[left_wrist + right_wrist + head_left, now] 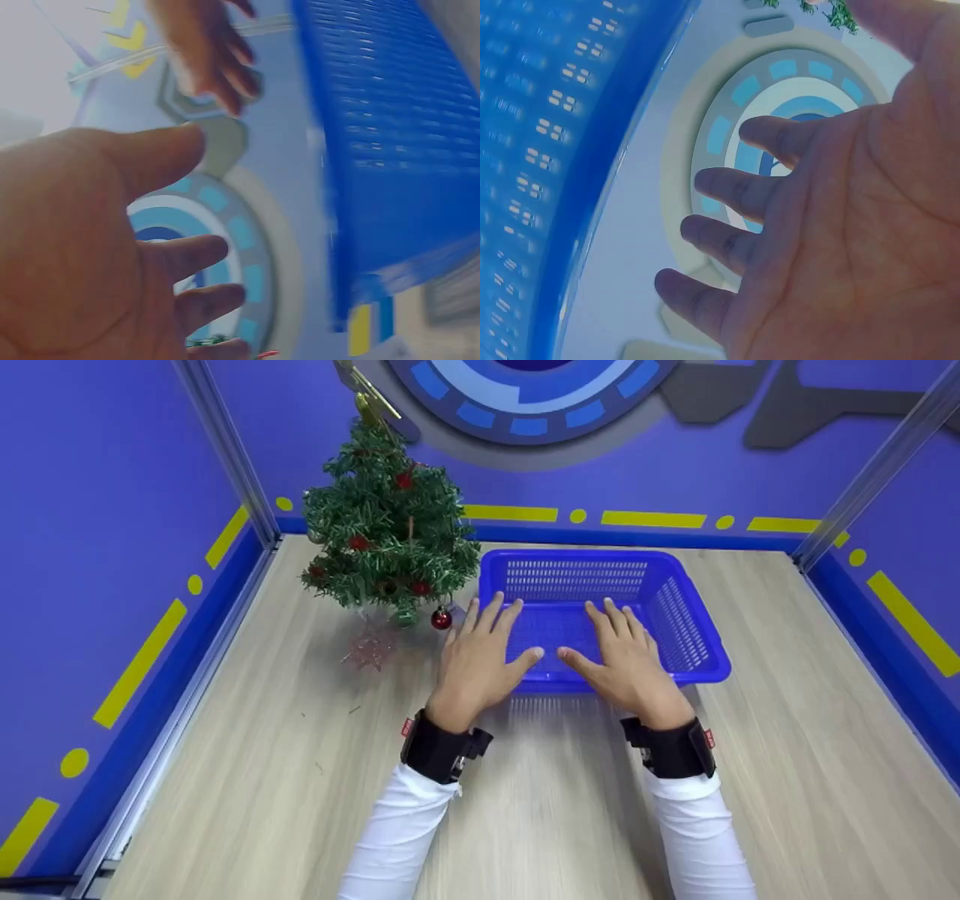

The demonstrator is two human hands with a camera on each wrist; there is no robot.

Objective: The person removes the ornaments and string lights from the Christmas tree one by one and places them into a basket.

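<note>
Both hands hover over the near side of a blue plastic basket (pixel 570 687), fingers straight and spread, palms down. My left hand (pixel 480 660) overlaps the basket's left rim in the head view, holding nothing. My right hand (pixel 628 667) overlaps the near right part of the basket, also with nothing in it. The left wrist view shows the left palm (pixel 67 240) bare, with the basket's wall (pixel 405 127) beside it. In the right wrist view the right palm (pixel 862 247) is bare too, apart from the basket's rim (pixel 592 195).
A small decorated Christmas tree (pixel 390 517) stands left of the basket, close to its corner. A red ball ornament (pixel 441 619) hangs low on it. Beneath the tree is a pinkish clear star-shaped piece (pixel 370 649). Blue panels (pixel 712 472) wall in the wooden table (pixel 277 795).
</note>
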